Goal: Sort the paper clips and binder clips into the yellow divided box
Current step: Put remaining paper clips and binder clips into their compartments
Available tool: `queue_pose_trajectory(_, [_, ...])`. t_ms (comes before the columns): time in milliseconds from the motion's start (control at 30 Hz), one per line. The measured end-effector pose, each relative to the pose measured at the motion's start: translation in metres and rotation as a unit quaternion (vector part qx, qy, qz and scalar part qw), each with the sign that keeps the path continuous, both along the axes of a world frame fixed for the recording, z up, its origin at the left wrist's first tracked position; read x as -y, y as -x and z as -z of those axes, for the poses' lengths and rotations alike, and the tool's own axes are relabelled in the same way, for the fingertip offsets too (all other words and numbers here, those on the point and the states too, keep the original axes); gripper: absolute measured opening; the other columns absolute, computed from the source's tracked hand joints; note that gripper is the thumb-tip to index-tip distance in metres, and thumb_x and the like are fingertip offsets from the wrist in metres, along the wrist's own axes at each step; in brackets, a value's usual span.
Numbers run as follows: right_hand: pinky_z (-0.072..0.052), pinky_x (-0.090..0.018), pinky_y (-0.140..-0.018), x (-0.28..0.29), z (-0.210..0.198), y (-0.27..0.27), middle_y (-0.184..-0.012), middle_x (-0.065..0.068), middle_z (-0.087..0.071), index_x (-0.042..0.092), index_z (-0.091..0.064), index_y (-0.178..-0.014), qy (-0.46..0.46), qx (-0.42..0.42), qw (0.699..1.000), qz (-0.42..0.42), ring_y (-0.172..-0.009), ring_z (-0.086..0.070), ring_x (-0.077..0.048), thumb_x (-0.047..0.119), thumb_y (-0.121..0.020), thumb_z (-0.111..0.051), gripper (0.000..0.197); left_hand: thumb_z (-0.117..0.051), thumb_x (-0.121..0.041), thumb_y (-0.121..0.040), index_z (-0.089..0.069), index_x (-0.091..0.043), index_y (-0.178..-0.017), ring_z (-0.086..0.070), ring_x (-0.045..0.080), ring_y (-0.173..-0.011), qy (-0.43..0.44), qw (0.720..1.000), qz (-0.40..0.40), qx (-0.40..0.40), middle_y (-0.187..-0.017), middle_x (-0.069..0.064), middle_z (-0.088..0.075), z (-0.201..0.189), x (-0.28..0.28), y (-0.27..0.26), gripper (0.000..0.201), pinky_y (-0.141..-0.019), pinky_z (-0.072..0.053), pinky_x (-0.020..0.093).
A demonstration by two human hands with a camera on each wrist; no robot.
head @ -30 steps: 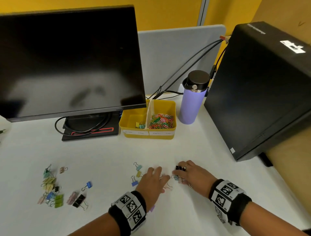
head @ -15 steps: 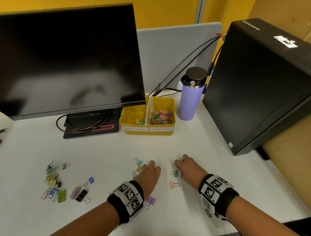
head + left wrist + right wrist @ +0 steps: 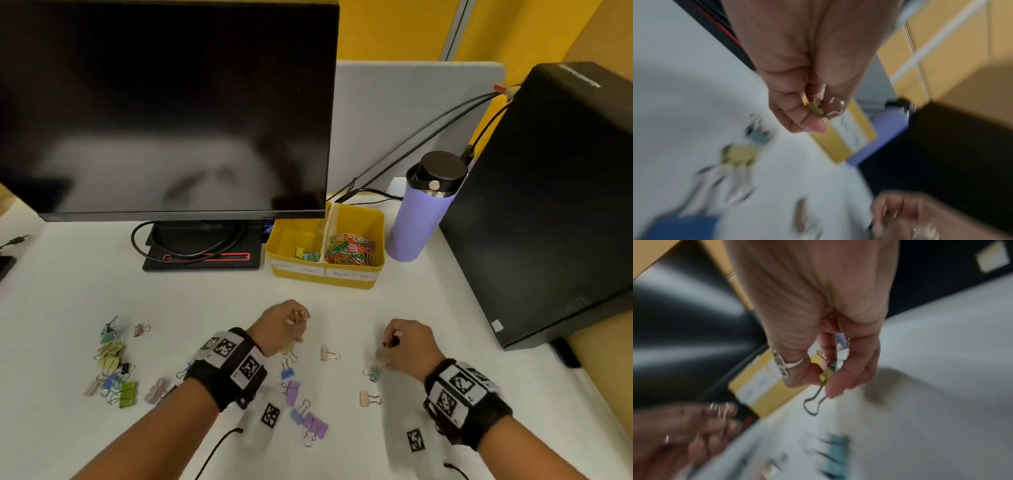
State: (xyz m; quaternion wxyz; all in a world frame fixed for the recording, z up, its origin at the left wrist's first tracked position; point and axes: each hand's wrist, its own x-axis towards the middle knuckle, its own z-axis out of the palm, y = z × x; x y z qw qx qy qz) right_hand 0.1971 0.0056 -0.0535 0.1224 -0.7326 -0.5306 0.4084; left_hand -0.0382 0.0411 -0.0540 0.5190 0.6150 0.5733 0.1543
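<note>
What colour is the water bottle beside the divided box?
Lilac body with a black lid; clearest in the head view.

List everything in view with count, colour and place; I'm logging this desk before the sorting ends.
Box: one, yellow, divided, behind the hands; few binder clips left side, paper clips right side.
Loose binder clips: many, mixed colours; a cluster at left, others between the wrists.
Monitor: one, black, back left.
Bottle: one, purple, black lid, right of the box.
Computer case: one, black, far right.
Table: one, white.
Left hand: pinches a yellow clip.
Right hand: pinches a yellow clip and other clips.
</note>
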Motion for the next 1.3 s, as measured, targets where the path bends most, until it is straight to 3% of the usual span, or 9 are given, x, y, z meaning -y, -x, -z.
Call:
queue_pose_trajectory(100, [-0.055, -0.019, -0.047, -0.011, -0.027, 0.005, -0.067, -0.01, -0.055, 0.008, -0.055, -0.065, 0.039, -0.218, 0.97, 0.096, -0.054, -0.058, -0.017, -0.007, -0.077, -0.066, 0.022, -0.051, 0.007, -0.09, -0.055, -0.008, -0.088, -0.055, 0.008, -0.064, -0.005, 0.984, -0.136, 0.116, -0.079, 0.003, -0.053, -0.035, -0.023, 0.007, 0.015, -0.052, -0.051, 0.005])
queue_pose_trajectory(233, [-0.056, -0.017, -0.048, -0.049, -0.068, 0.038, -0.068, -0.006, -0.054, 0.009, -0.054, -0.069, -0.016, -0.335, 0.94, 0.07, -0.045, -0.06, -0.007, -0.012, -0.082, -0.058, 0.025, -0.054, -0.01, -0.09, -0.063, -0.007, -0.102, -0.062, 0.017, -0.078, -0.132, 0.974, -0.181, -0.037, -0.084, 0.005, -0.064, -0.074, -0.074, -0.002, 0.015, -0.077, -0.054, 0.019])
queue_pose_trajectory(367, [-0.061, -0.038, -0.072, -0.105, -0.09, 0.086, -0.074, -0.004, -0.059, 0.019, -0.055, -0.071, -0.127, -0.26, 0.957, 0.035, -0.062, -0.066, -0.017, -0.003, -0.079, -0.065, 0.025, -0.042, -0.015, -0.097, -0.06, 0.005, -0.113, -0.058, 0.035, -0.112, -0.128, 0.962, -0.082, -0.225, -0.116, 0.024, -0.063, -0.079, -0.107, -0.01, 0.032, -0.098, -0.044, 0.037])
queue_pose_trajectory(533, [-0.056, -0.035, -0.084, -0.121, -0.091, 0.106, -0.12, -0.011, -0.062, 0.016, -0.055, -0.125, -0.159, -0.019, 0.976, -0.147, -0.095, -0.059, -0.022, 0.019, -0.083, -0.067, 0.045, -0.034, -0.008, -0.097, -0.057, 0.0, -0.124, -0.063, 0.035, -0.109, -0.165, 0.971, -0.072, -0.159, -0.118, 0.023, -0.065, -0.066, -0.083, 0.032, 0.036, -0.097, -0.049, 0.044])
queue_pose_trajectory(667, [-0.052, -0.037, -0.094, -0.092, -0.083, 0.079, -0.112, -0.011, -0.067, 0.012, -0.065, -0.114, -0.235, 0.009, 0.937, -0.26, -0.097, -0.064, -0.025, 0.008, -0.086, -0.061, 0.028, -0.046, -0.016, -0.095, -0.064, -0.006, -0.118, -0.064, 0.027, -0.105, -0.179, 0.97, -0.012, -0.165, -0.12, 0.013, -0.066, -0.042, -0.02, 0.053, 0.031, -0.095, -0.047, 0.028])
queue_pose_trajectory(867, [-0.023, -0.02, -0.113, -0.041, -0.018, 0.043, -0.15, -0.004, -0.038, 0.017, -0.041, -0.139, -0.054, 0.057, 0.877, -0.474, -0.137, -0.037, -0.018, 0.026, -0.092, -0.053, 0.049, -0.015, -0.09, -0.058, -0.002, -0.02, -0.152, 0.011, 0.027, -0.148, -0.027, 0.926, 0.229, -0.298, -0.16, 0.003, 0.011, 0.013, 0.039, 0.028, 0.118, -0.12, -0.002, 0.042])
queue_pose_trajectory(1000, [-0.014, -0.027, -0.118, -0.012, 0.003, 0.027, -0.159, 0.009, -0.006, 0.028, -0.015, -0.148, -0.002, 0.118, 0.808, -0.577, -0.147, -0.004, -0.011, 0.045, -0.088, -0.053, 0.074, -0.025, -0.091, -0.052, 0.009, -0.018, -0.15, 0.015, 0.026, -0.148, -0.045, 0.911, 0.254, -0.322, -0.159, 0.003, 0.017, 0.018, 0.063, 0.011, 0.127, -0.119, -0.003, 0.048])
queue_pose_trajectory(1167, [-0.034, -0.03, -0.112, 0.011, 0.004, -0.002, -0.159, 0.009, -0.006, 0.028, -0.014, -0.148, -0.022, 0.212, 0.802, -0.558, -0.147, -0.009, -0.011, 0.042, -0.092, -0.049, 0.068, -0.05, -0.083, -0.062, 0.014, -0.033, -0.148, 0.02, 0.038, -0.144, -0.058, 0.885, 0.282, -0.364, -0.157, 0.007, 0.025, 0.026, 0.097, -0.01, 0.118, -0.117, -0.005, 0.057])
queue_pose_trajectory(1300, [-0.057, -0.02, -0.05, 0.033, 0.017, -0.007, -0.116, -0.004, -0.07, 0.019, -0.069, -0.108, -0.157, 0.252, 0.822, -0.486, -0.092, -0.071, -0.017, 0.027, -0.059, -0.086, 0.053, -0.043, -0.069, -0.08, 0.006, -0.035, -0.149, -0.004, 0.038, -0.144, -0.118, 0.857, 0.283, -0.414, -0.159, 0.006, 0.015, 0.027, 0.105, -0.01, 0.091, -0.111, -0.025, 0.048])
